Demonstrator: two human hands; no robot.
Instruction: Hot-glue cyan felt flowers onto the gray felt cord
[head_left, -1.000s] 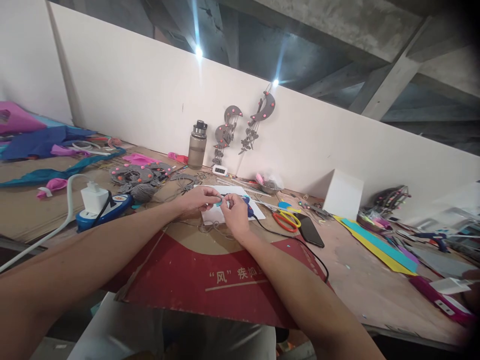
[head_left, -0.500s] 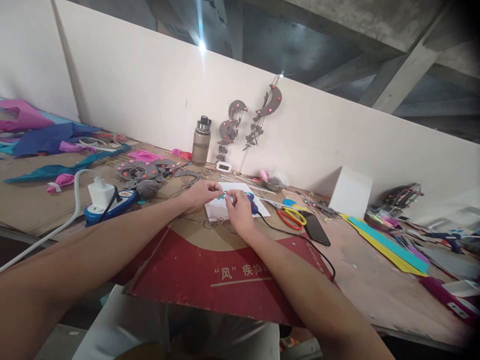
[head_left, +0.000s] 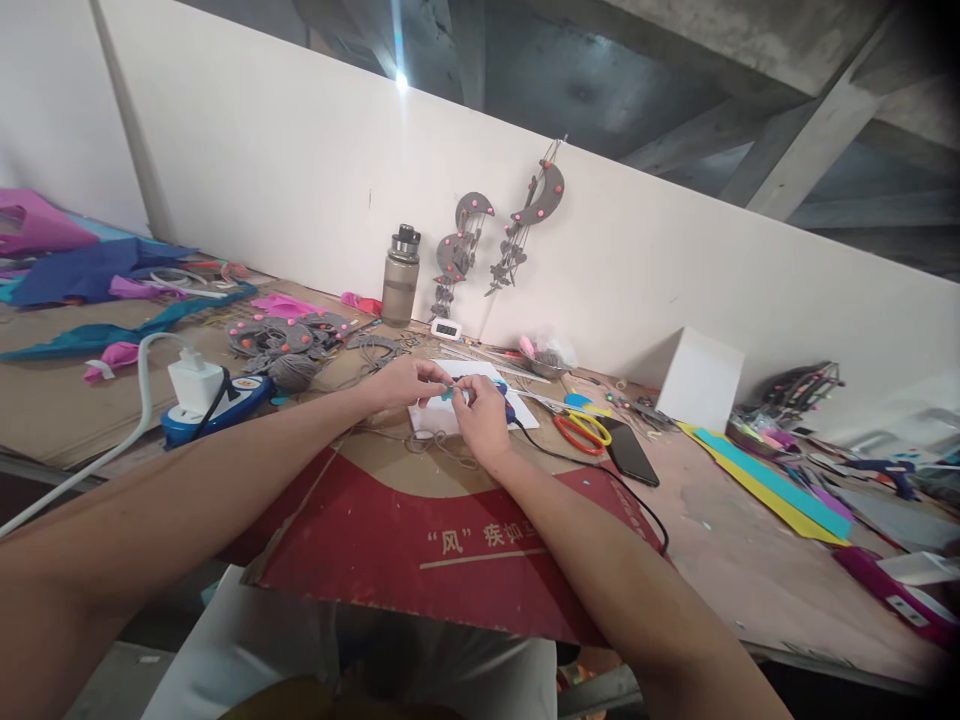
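Note:
Above a white sheet (head_left: 429, 422) my two hands meet fingertip to fingertip. My left hand (head_left: 405, 384) pinches a small teal piece (head_left: 448, 393), perhaps felt or paper; its exact shape is too small to tell. My right hand (head_left: 484, 415) is closed in a pinch at the same piece, and whether it also holds something finer is hidden. Just beyond the right hand, a blue tool with a black cord (head_left: 555, 454), like a glue gun (head_left: 510, 408), lies partly covered. Loose grey yarn (head_left: 442, 447) curls below the hands on the red and brown cardboard (head_left: 360, 540).
Scissors (head_left: 583, 434) and a phone (head_left: 632, 455) lie to the right, past them teal and yellow strips (head_left: 772, 485). A blue power strip (head_left: 251, 400) and grey felt pieces (head_left: 281, 335) are at left. A bottle (head_left: 400, 280) stands by the wall, near hanging moon ornaments (head_left: 541, 195).
Both hands stay over the sheet, with small shifts of the fingers around the teal piece. The view has moved slightly.

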